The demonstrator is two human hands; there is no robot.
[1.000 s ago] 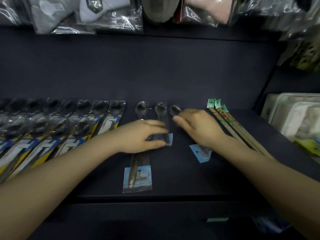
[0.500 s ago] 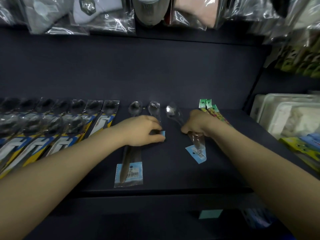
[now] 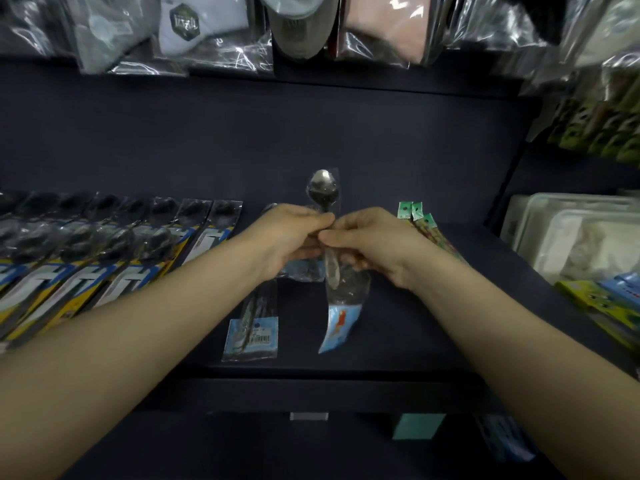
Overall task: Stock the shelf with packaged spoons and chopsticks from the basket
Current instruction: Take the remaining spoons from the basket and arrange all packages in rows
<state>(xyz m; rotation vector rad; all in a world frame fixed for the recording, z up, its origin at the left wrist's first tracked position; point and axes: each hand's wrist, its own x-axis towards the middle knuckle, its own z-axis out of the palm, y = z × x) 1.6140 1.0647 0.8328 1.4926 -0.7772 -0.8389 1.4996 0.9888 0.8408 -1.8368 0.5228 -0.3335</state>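
Observation:
A packaged spoon (image 3: 341, 299) in a clear sleeve with a blue label is lifted off the dark shelf (image 3: 398, 334), bowl end pointing up and away. My left hand (image 3: 291, 240) and my right hand (image 3: 370, 244) both grip it around the middle, fingertips touching. Another packaged spoon (image 3: 254, 327) lies flat on the shelf below my left hand. Packaged chopsticks (image 3: 420, 220) with green tops lie to the right of my right hand. The basket is out of sight.
A row of spoons in blue and yellow packs (image 3: 114, 258) fills the shelf's left half. White trays (image 3: 575, 237) and yellow-blue boxes (image 3: 609, 303) sit at the right. Bagged goods (image 3: 194, 32) hang above. The shelf's front edge (image 3: 311, 393) runs below.
My right hand lifted its spoon packet off the shelf and turned it upright. My left hand left the flat packets and came across to grip the same packet.

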